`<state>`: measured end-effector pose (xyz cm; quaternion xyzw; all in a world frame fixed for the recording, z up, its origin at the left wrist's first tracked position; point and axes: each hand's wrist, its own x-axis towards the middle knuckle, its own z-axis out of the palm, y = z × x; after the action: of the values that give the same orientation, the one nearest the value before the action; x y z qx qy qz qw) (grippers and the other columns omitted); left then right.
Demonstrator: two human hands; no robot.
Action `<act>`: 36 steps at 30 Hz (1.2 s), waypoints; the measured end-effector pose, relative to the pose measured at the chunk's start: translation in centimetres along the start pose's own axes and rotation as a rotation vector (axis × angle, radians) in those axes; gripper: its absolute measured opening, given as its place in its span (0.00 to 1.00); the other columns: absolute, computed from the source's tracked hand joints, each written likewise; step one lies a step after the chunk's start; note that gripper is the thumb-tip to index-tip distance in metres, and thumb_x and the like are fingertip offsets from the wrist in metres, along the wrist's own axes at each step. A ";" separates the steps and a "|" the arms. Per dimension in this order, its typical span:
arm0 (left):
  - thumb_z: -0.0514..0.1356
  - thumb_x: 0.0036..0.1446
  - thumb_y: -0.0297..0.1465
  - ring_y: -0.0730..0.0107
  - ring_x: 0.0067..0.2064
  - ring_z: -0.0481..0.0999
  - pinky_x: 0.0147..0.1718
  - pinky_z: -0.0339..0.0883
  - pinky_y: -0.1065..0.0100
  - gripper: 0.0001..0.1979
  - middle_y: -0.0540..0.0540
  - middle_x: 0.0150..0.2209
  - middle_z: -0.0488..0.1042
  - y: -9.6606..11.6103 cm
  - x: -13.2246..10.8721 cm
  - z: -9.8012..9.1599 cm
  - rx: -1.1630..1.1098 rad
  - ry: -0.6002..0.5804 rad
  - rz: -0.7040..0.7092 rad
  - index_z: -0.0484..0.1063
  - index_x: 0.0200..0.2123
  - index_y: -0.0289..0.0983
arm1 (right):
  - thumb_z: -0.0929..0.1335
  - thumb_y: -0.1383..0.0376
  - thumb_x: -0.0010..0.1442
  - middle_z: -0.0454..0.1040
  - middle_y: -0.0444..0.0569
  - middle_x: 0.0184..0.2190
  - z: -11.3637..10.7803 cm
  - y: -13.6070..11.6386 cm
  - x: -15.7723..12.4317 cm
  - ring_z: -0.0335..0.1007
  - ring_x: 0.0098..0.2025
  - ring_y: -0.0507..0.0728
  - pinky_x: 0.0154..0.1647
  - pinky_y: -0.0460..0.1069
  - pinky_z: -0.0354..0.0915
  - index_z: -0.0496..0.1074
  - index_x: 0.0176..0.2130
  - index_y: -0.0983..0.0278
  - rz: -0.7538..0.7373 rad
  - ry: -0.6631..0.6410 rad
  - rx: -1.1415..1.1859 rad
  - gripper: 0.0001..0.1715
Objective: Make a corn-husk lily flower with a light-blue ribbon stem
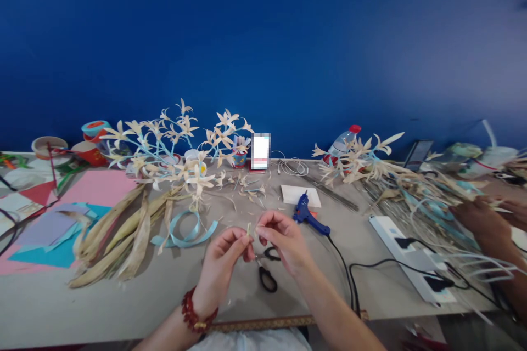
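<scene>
Between the thumb and forefinger of my left hand (224,256) stands a small pale husk strip (248,228). My right hand (284,238) is pinched closed just beside it; whatever its fingertips hold is too small to make out. Black-handled scissors (268,281) lie on the table under my hands, their blades partly hidden. A light blue ribbon (201,238) curls to the left, close to dried corn husks (135,252). Right of my hands rests a blue hot glue gun (308,215) with its cord trailing toward the table's front edge.
Pale husk flowers (200,181) on blue stems stand at the back left, with another bunch (358,162) at the back right. Coloured paper (99,186) lies left. A white power strip (405,263) with black cords sits right, near another person's hand (480,222).
</scene>
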<state>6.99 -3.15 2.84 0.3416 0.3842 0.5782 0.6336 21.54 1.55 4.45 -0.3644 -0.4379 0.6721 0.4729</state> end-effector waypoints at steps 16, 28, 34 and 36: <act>0.63 0.57 0.34 0.73 0.26 0.67 0.30 0.60 0.71 0.08 0.49 0.22 0.73 0.4 -0.2 0.0 -0.026 0.018 -0.015 0.74 0.29 0.35 | 0.72 0.67 0.50 0.70 0.42 0.25 0.0 0.0 0.3 0.61 0.22 0.48 0.23 0.43 0.58 0.67 0.26 0.64 0.218 -0.125 0.312 0.09; 0.64 0.56 0.34 0.74 0.25 0.68 0.28 0.60 0.72 0.09 0.49 0.21 0.73 0.3 -0.1 0.2 -0.051 0.005 -0.034 0.74 0.28 0.35 | 0.70 0.67 0.58 0.70 0.48 0.34 1.4 -0.4 -0.9 0.68 0.38 0.57 0.35 0.49 0.64 0.73 0.32 0.59 -0.531 0.055 -0.368 0.03; 0.64 0.56 0.34 0.74 0.25 0.68 0.28 0.61 0.72 0.09 0.49 0.21 0.73 0.3 -0.2 0.2 -0.063 0.005 -0.039 0.74 0.28 0.35 | 0.69 0.68 0.59 0.70 0.48 0.33 1.4 -0.3 -0.8 0.69 0.38 0.57 0.37 0.51 0.66 0.73 0.33 0.60 -0.584 0.056 -0.460 0.03; 0.64 0.55 0.35 0.73 0.25 0.68 0.28 0.61 0.72 0.09 0.49 0.21 0.73 0.4 -0.2 0.3 -0.066 0.010 -0.043 0.74 0.28 0.35 | 0.68 0.67 0.60 0.70 0.49 0.33 1.4 -0.2 -0.7 0.69 0.38 0.57 0.37 0.51 0.66 0.72 0.33 0.60 -0.590 0.056 -0.476 0.03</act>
<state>7.08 -3.33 3.31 0.3094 0.3752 0.5784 0.6549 20.55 0.58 5.17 -0.3407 -0.6546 0.3765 0.5601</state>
